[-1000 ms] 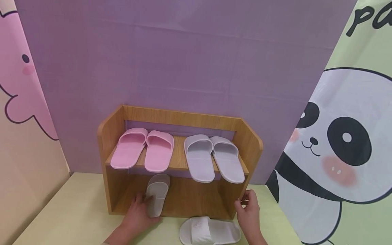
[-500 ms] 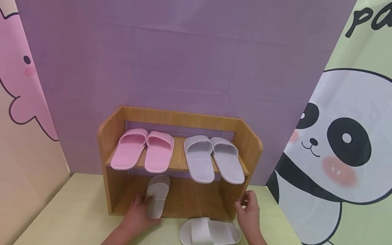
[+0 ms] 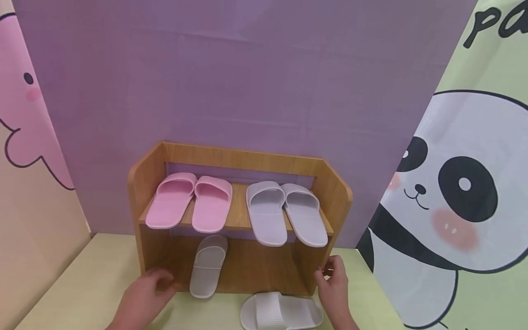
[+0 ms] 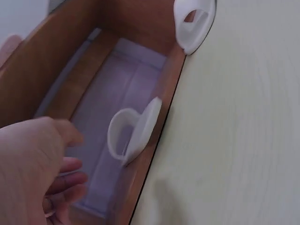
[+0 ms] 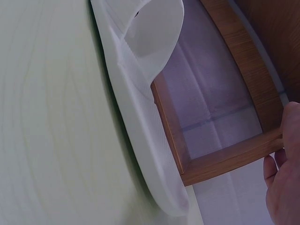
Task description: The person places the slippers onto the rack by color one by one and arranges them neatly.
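Observation:
A white slipper (image 3: pixel 208 268) lies on the lower level of the wooden shoe rack (image 3: pixel 243 158), its heel end at the front edge. My left hand (image 3: pixel 144 295) is just left of it, apart from it, fingers loosely bent and holding nothing; the left wrist view shows the same hand (image 4: pixel 42 168) beside the slipper (image 4: pixel 143 131). With thumb and fingers on either side, my right hand (image 3: pixel 333 286) pinches the front edge of the rack's right side panel (image 5: pixel 234 159). A second white slipper (image 3: pixel 299 312) lies sideways on the table in front of the rack.
On the upper shelf stand a pair of pink slippers (image 3: pixel 212 206) at left and pale grey-lilac slippers (image 3: pixel 268 215) at right. A purple cloth (image 3: pixel 243 82) hangs behind the rack. Panda-printed sheeting (image 3: pixel 466 192) is at right; the pale table (image 3: pixel 99 270) extends to the left.
My left hand has let go of the white slipper on the lower level and moved left, away from it. My right hand keeps its place on the side panel.

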Motion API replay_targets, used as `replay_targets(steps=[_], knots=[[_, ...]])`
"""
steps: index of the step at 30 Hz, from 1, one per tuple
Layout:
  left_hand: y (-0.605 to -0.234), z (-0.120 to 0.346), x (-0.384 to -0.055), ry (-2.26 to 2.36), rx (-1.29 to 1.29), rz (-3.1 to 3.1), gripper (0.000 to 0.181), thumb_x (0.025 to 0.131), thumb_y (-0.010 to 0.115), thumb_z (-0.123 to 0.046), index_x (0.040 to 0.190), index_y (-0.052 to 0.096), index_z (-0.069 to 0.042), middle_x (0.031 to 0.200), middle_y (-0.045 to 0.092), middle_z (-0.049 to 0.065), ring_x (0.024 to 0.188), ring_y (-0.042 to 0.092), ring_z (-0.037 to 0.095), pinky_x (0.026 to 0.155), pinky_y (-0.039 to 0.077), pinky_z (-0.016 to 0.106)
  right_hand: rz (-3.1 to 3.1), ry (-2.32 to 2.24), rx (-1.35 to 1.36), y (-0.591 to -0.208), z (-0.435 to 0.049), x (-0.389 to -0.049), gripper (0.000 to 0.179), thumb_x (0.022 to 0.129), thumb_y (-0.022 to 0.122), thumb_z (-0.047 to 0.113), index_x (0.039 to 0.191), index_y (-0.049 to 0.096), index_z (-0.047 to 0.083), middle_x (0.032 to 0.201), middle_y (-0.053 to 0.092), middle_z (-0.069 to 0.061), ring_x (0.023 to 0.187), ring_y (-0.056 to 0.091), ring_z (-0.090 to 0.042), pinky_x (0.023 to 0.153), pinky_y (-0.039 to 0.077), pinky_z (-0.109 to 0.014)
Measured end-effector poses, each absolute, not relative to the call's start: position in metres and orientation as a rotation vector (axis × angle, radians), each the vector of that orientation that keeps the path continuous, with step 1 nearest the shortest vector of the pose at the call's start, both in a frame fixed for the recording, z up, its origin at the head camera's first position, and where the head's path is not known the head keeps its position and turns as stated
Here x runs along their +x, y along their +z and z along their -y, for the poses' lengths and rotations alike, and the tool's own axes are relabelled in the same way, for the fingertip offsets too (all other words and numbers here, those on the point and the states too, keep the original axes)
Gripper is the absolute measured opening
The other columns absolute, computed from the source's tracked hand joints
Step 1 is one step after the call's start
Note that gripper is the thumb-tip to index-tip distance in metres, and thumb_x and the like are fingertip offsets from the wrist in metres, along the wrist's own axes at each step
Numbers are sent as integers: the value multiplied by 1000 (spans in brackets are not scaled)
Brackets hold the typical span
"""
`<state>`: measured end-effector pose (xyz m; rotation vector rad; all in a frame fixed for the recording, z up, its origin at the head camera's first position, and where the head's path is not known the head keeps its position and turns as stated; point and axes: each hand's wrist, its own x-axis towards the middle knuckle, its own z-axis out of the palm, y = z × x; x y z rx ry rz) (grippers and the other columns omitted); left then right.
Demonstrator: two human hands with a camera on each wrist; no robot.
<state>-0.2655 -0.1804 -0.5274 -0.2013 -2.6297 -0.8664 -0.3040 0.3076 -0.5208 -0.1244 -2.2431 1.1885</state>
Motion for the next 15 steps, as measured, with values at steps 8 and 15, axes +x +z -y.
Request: replay_targets(steps=[8, 15], knots=[[-517, 220, -259, -856, 28, 2335, 30, 92, 88, -31, 99, 67, -11, 93, 70, 4, 85, 68, 26, 65, 51, 40, 2248, 1171, -110, -519, -307, -304, 28, 97, 65, -8, 119, 54, 5, 113, 62, -8, 106, 57, -16, 91, 56, -27], [-522, 232, -275, -986, -56, 2285, 72, 94, 86, -20, 150, 47, 3, 128, 65, 19, 105, 74, 39, 75, 61, 30, 2220, 1157, -91, -521, -307, -304, 28, 94, 66, -10, 116, 55, 6, 109, 62, -8, 103, 58, -18, 89, 59, -31]])
